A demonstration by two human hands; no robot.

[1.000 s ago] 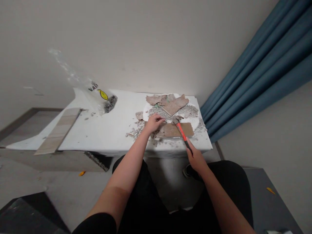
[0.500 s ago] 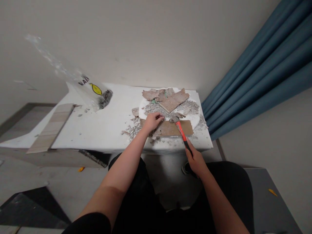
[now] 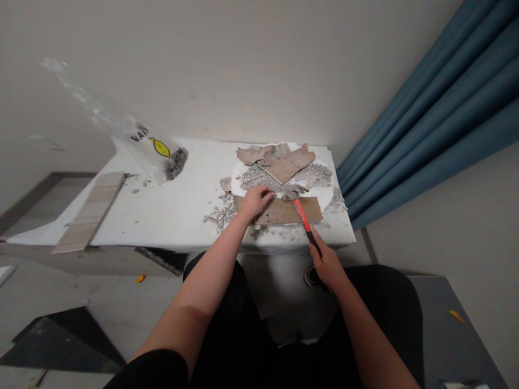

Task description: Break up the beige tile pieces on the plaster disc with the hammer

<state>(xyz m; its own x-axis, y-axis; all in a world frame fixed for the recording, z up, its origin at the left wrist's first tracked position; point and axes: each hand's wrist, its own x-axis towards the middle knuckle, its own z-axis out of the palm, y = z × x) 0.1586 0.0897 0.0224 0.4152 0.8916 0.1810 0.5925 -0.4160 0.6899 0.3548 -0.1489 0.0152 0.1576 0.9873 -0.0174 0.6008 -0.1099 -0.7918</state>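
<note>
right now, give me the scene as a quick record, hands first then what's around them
left hand: at the left part of the brown board; grip unclear
right hand: holds the claw hammer by its black grip
hammer head: at the board's far edge, contact unclear
flat broken pieces: behind the board, among gray crumbs
clear plastic bag: yellow print, left of the rubble
wood-grain plank: farther left
blue curtain: far right

Pale grey wall (image 3: 259, 70) right across the back, softly lit, brighter just behind the white-covered table (image 3: 178, 216); over to the right, a blue curtain (image 3: 413, 108) slants down in deep folds! Below, grey floor (image 3: 162, 308), shadowy beneath the table, and a flat grey surface (image 3: 440, 324) at lower right
</note>
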